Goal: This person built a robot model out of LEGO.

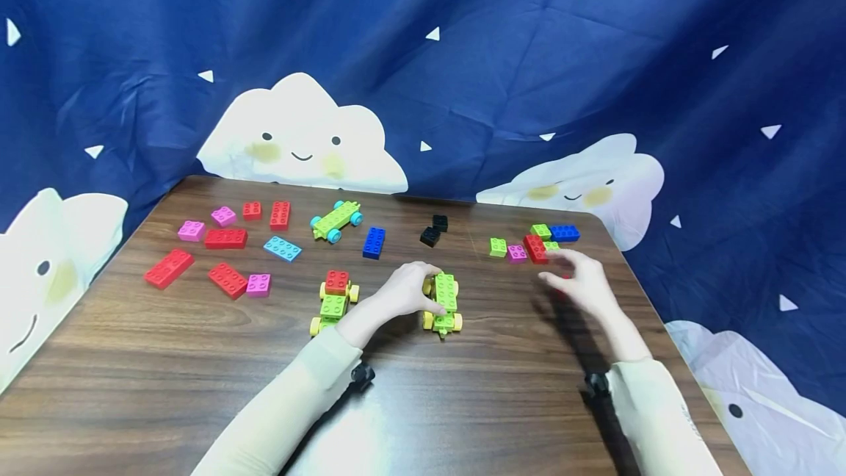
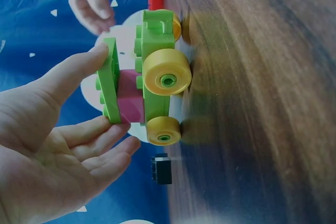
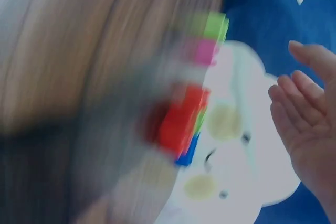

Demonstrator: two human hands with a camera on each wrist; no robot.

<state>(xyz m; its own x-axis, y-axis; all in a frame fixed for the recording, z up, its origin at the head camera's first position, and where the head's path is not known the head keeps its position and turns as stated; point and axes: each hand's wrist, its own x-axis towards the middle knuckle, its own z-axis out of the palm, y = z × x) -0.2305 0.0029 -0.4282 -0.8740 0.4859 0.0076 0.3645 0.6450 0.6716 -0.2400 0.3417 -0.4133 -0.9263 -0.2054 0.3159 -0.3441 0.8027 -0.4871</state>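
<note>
Sleeves (image 1: 264, 410) nearest. Left grip (image 1: 405, 290) pinches green plate (image 1: 446, 291) atop yellow-wheeled car (image 1: 444, 322), standing on bench (image 1: 502, 380) to its right, long axis near-to-far. Right grip (image 1: 585, 283), empty, fingers parted, hovers farther right, near red brick (image 1: 534, 249).

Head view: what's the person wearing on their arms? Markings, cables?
Left sleeve and right sleeve: long, off-white, plain cuffs. Small black device at each wrist, left device and right device. Faint dark marking on the right sleeve. No gloves; no cables visible.
</note>
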